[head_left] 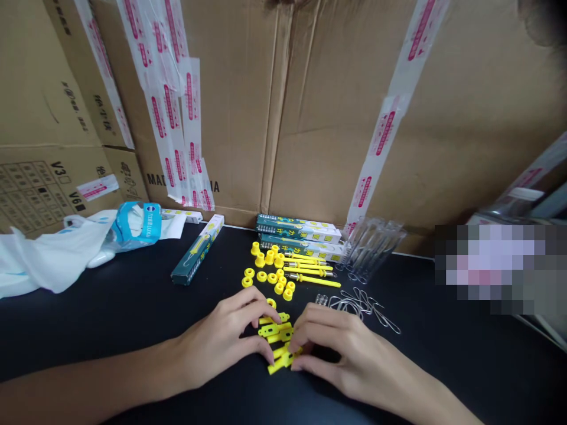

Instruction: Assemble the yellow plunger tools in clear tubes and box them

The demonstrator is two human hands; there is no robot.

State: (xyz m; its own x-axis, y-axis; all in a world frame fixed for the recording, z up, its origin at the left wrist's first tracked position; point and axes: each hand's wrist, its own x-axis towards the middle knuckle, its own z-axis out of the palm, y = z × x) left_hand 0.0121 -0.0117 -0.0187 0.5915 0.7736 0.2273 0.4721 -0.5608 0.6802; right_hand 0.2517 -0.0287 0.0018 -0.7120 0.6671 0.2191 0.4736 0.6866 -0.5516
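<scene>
In the head view, several flat yellow plastic pieces (275, 332) with small slots lie in a loose stack on the black table. My left hand (224, 330) is at their left side. Its thumb and index finger are spread apart, their tips touching the pieces. From the right, my right hand (339, 342) pinches a yellow plastic piece (287, 358) at the near end of the stack between thumb and fingers. Just beyond the left fingertips sits a yellow ring (271, 303), partly covered. Bent metal wire hooks (370, 307) and small springs (322, 300) lie behind my right hand.
Yellow caps and rings (270, 257) lie farther back beside yellow rods with metal ends (312, 280). Behind are green-and-white boxes (301, 227), clear tubes (372, 248) and another box (197, 251). A tissue pack (137, 224) stands left. Cardboard (230, 118) walls the back.
</scene>
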